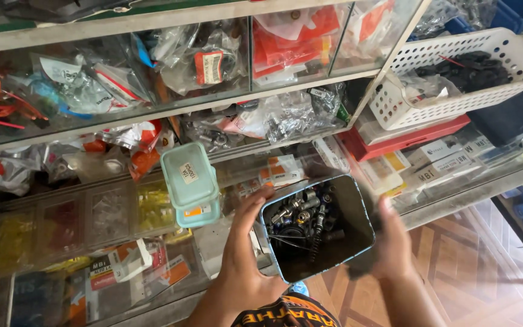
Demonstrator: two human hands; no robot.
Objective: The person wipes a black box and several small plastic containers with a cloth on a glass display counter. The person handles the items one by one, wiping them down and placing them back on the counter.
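Note:
Both my hands hold an open square metal tin (358, 209) in front of a glass display counter. The tin holds several small metal parts (301, 215): bolts, nuts and a spring. My left hand (243, 254) grips the tin's left wall. My right hand (391, 245), blurred, cups its right side. Two stacked teal plastic boxes with lids (190, 184) stand on the counter glass just left of the tin.
The glass counter (122, 224) shows trays of small yellow and red parts and packets underneath. Shelves above are crammed with bagged spare parts (207, 57). A white perforated basket (455, 72) with black parts sits at the upper right on red and white boxes. Tiled floor lies at lower right.

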